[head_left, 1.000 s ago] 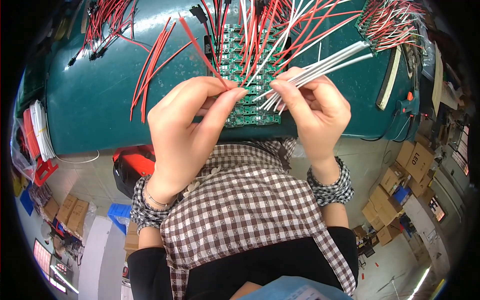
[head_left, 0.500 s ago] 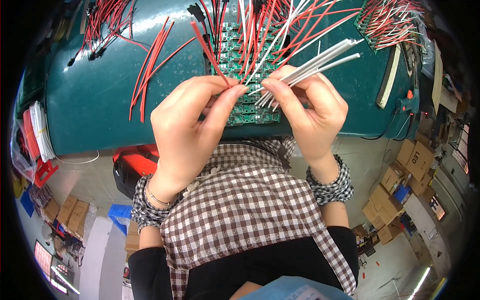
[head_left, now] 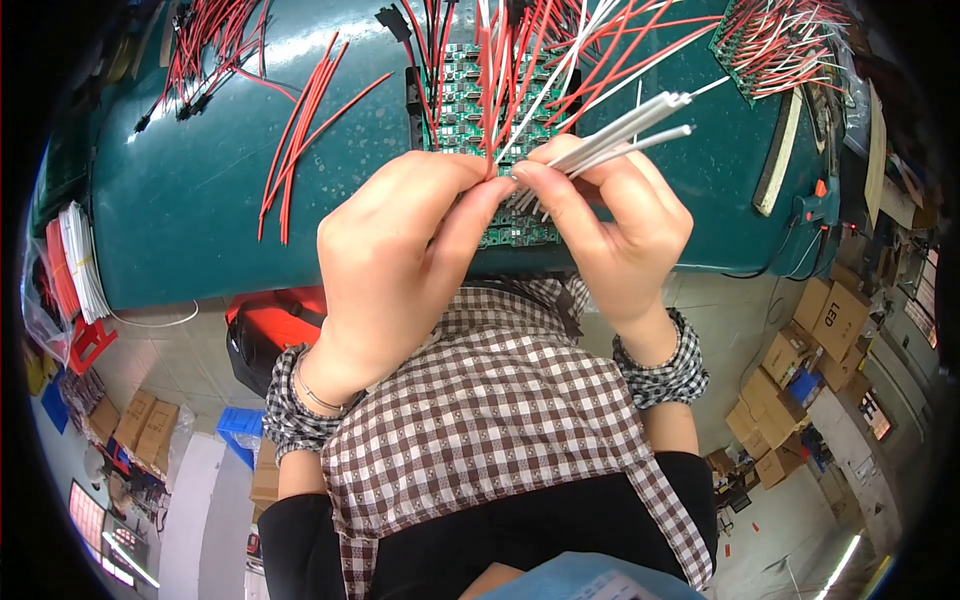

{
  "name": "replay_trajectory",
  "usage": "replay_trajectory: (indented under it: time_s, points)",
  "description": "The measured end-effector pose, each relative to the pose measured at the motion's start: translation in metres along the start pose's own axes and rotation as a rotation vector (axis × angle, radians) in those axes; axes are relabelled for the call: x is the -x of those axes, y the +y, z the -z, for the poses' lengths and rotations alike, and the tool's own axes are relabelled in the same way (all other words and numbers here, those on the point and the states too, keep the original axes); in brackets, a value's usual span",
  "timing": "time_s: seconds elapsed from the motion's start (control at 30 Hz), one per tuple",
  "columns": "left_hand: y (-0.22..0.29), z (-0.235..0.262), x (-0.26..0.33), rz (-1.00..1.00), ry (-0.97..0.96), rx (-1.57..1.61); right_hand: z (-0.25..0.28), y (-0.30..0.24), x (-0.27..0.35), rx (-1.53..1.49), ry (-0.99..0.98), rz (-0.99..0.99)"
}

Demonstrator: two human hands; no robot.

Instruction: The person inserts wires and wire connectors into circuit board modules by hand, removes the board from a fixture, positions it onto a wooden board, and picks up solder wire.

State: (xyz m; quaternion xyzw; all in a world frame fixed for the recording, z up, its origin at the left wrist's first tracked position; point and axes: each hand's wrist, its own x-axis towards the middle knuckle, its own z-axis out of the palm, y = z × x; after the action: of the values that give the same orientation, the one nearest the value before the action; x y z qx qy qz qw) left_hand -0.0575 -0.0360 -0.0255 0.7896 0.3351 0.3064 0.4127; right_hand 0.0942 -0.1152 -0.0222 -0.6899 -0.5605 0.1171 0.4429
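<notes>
A panel of small green circuit boards (head_left: pixel 463 100) lies on the table in front of me, with red, white and black wires standing up from its far part. Over its near part my left hand (head_left: pixel 400 245) is closed in a pinch, holding a red wire (head_left: pixel 487 120) that points up and away. Close by on the right, my right hand (head_left: pixel 630 225) grips a bundle of white wires (head_left: pixel 625 122) between thumb and fingers. Their far ends fan out to the upper right; the near ends hang over the boards. The two hands' fingertips almost meet, and they hide the wire's lower end.
Several loose red wires (head_left: pixel 290 150) lie left on the green table (head_left: pixel 180 225). A pile of red wires with black connectors (head_left: pixel 205 60) sits far left. Another wired board (head_left: pixel 740 50) lies far right, near a wooden strip (head_left: pixel 778 160) and a glue gun (head_left: pixel 818 208).
My left hand has shifted right with the red wire, which now stands more upright among the other wires. The white wires in my right hand have tilted and moved slightly left.
</notes>
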Motion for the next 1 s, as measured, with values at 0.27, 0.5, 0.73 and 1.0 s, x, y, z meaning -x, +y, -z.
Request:
replay_trajectory:
  time_s: [0.27, 0.5, 0.73, 1.0]
  points:
    - [0.002, 0.010, -0.001, 0.065, -0.046, -0.021, 0.000, -0.001, -0.002, 0.004, -0.009, 0.013]
    - [-0.024, 0.045, -0.010, 0.277, 0.172, -0.131, 0.000, 0.006, 0.000, -0.005, -0.043, 0.056]
    - [-0.041, 0.048, -0.014, 0.286, 0.004, -0.486, 0.003, 0.005, 0.002, -0.077, -0.069, -0.154]
    - [-0.049, 0.045, -0.010, 0.288, 0.276, 0.039, 0.011, 0.014, 0.008, -0.600, 0.132, -0.270]
